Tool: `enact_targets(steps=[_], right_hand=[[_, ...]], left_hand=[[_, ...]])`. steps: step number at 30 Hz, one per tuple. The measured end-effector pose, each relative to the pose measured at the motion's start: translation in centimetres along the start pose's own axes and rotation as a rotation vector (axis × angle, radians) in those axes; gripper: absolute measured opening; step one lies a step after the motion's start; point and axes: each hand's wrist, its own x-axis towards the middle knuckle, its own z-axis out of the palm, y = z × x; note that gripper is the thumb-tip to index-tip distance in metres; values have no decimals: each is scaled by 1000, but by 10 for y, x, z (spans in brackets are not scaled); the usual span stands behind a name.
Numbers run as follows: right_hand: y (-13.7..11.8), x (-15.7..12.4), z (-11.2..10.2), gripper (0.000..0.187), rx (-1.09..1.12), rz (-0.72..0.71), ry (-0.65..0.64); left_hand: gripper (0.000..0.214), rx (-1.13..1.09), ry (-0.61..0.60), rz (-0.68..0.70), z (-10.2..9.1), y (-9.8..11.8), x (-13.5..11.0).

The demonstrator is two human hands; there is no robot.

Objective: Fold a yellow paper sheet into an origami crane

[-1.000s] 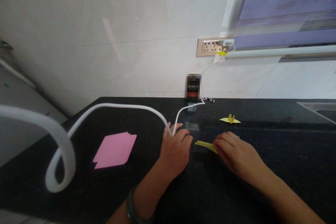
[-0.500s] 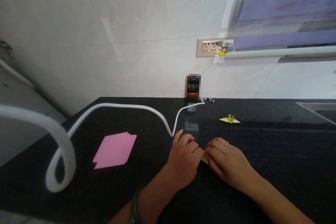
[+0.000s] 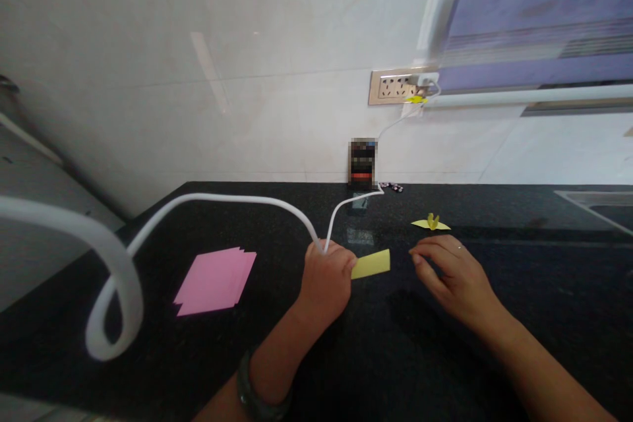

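Note:
A folded strip of yellow paper [image 3: 372, 264] juts out to the right from my left hand [image 3: 326, 281], pinched between its thumb and fingers. Most of that hand's fingers are hidden behind its back. My right hand [image 3: 453, 274] hovers to the right of the strip, apart from it. Its fingers are bent, thumb and fingertips close together, and nothing shows in them. Just beyond the right hand on the dark counter [image 3: 376, 356] sits a small folded yellow paper crane [image 3: 432, 223] with spread wings.
To the left lies a stack of pink paper sheets [image 3: 215, 282]. A white flexible stand arm [image 3: 232, 198] curves over the counter, near my left hand. A pixelated upright device [image 3: 362, 162] leans by the wall, below a socket panel [image 3: 390, 86]. A sink edge [image 3: 578, 201] is at right.
My hands have moved apart. The left shifted left and away from me, carrying the yellow paper, which now shows more; the right let go of it and moved right.

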Motion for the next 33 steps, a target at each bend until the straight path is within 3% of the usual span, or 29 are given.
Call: enact_targets(steps=[4, 7, 10, 13, 17, 19, 22, 24, 30, 33], right_hand=[[-21, -2, 5, 33, 134, -53, -156], [-34, -2, 8, 19, 241, -112, -273], [-33, -3, 11, 18, 337, -59, -274], [-24, -4, 13, 20, 480, 148, -236], [-19, -5, 17, 24, 941, 683, -257], [-24, -5, 17, 27, 1236, 857, -295], [-35, -7, 19, 27, 1464, 903, -356], [-40, -8, 20, 26, 1472, 900, -381], [-31, -9, 24, 21, 1134, 850, -368], [-25, -7, 24, 23, 1121, 870, -330]], left_hand=[[19, -157, -121, 43, 6, 8, -3], [17, -213, -166, 89, 9, 13, -5], [17, -249, -172, 61, 9, 10, -5], [18, -294, -103, -71, 8, 1, -2], [24, -571, -19, -365, 11, -2, 0], [34, -881, -86, -464, 13, 3, -1], [40, -1260, -273, -466, 18, 11, -5], [37, -1285, -283, -555, 21, 12, -8], [26, -1289, -62, -746, 21, 1, -3], [21, -1349, -5, -813, 19, -1, 0]])
